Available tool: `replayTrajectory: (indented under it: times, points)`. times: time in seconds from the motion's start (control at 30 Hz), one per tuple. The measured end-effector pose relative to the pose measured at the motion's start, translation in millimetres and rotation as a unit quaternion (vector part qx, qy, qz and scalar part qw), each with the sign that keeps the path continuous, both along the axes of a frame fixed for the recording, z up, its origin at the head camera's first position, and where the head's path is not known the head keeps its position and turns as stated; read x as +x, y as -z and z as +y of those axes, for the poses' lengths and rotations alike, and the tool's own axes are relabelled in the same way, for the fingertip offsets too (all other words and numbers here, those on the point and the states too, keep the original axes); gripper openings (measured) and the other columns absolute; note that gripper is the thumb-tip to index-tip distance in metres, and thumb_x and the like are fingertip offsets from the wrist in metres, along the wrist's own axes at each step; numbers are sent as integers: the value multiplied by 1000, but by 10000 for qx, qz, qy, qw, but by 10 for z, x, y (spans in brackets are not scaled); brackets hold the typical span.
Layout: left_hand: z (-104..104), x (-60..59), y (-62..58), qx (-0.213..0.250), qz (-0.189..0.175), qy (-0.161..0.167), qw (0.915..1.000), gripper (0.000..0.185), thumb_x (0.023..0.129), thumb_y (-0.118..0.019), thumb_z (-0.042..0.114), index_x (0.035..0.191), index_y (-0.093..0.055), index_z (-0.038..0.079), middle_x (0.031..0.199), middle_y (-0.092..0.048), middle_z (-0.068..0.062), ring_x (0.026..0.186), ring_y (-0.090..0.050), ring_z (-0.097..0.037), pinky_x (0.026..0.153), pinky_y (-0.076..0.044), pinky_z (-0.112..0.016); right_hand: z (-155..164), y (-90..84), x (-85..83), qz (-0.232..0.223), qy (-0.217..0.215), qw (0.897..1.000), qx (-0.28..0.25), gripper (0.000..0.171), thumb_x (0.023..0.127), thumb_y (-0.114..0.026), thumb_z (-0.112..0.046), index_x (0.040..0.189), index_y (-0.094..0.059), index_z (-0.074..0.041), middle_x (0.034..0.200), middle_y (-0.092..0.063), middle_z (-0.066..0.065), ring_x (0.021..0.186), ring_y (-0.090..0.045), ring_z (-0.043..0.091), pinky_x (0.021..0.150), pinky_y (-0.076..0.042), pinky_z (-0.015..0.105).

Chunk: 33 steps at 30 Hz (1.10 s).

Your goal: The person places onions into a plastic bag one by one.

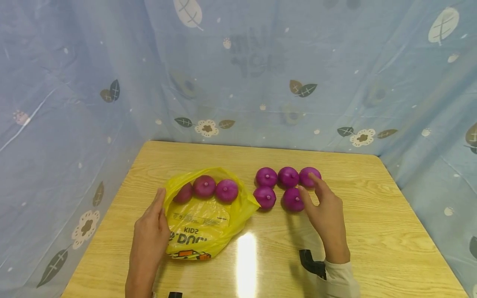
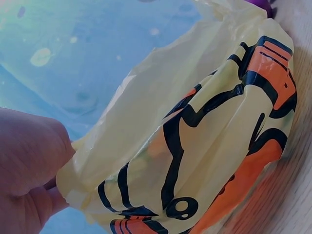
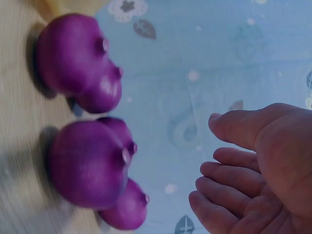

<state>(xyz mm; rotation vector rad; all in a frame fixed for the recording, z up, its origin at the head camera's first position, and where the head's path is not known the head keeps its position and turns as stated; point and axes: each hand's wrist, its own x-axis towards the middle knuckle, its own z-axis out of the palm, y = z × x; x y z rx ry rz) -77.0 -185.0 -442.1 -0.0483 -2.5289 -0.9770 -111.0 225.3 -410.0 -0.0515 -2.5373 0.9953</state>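
On a light wooden table [image 1: 372, 231] lies a yellow plastic bag [image 1: 203, 219] printed with orange and black graphics, its mouth facing away from the person. Three purple onions [image 1: 204, 186] sit in a row inside the open mouth, the leftmost half veiled by the yellow film. The left hand [image 1: 150, 231] rests against the bag's left edge, fingers stretched toward the rim; the left wrist view shows the thumb and fingers [image 2: 29, 165] pinching a fold of the plastic at that edge. Just to the right of the bag, five more purple onions [image 1: 288, 177] stand in a cluster on the bare wood, three in the back row and two in front, touching or nearly touching one another. The right hand [image 1: 326, 211] hovers just beside the cluster's right end, fingers relaxed and slightly spread, holding nothing; its fingertips lie close to the nearest front onion [image 1: 293, 199]. A blue sheet with leaf and flower prints [image 1: 238, 74] hangs behind the table.
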Motion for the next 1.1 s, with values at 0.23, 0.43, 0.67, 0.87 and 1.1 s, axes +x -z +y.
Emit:
replayTrajectory:
  times: [0.23, 0.43, 0.67, 0.87, 1.1]
  points:
    - [2, -11, -10, -24, 56, -29, 10000, 58, 106, -50, -8, 161, -44, 7, 161, -47, -14, 139, -52, -43, 107, -50, -62, 153, 23, 40, -55, 277, 9996, 70, 53, 102, -73, -26, 148, -60, -2, 145, -61, 26, 123, -66, 50, 102, -56, 60]
    - [1, -15, -14, -26, 66, -37, 10000, 58, 106, -50, -9, 161, -44, 6, 161, -48, -16, 139, -53, -43, 107, -50, -62, 266, 30, 75, -60, 436, 9989, 159, 56, 102, -74, -27, 150, -58, -4, 148, -60, 25, 123, -64, 51, 101, -56, 62]
    - [0, -11, -17, 6, 62, -58, 10000, 58, 106, -50, -9, 161, -44, 7, 161, -47, -14, 139, -52, -43, 107, -50, -61, 368, 15, 109, -167, 539, 9983, 171, 60, 102, -74, -27, 154, -54, -7, 152, -57, 24, 127, -62, 52, 104, -54, 63]
    - [0, -10, 3, 4, 113, -57, 9999, 58, 106, -51, -9, 161, -43, 7, 161, -47, -12, 139, -53, -42, 106, -50, -60, 437, 13, 124, -127, 539, 9982, 222, 64, 99, -77, -27, 155, -53, -7, 151, -57, 25, 128, -60, 53, 104, -53, 64]
    - [-7, -4, 25, -27, 138, -39, 9999, 59, 106, -51, -9, 162, -43, 7, 161, -48, -15, 138, -53, -43, 105, -51, -61, 571, -9, 110, -148, 550, 9972, 482, 70, 98, -79, -26, 158, -49, -6, 151, -56, 28, 131, -57, 55, 102, -51, 71]
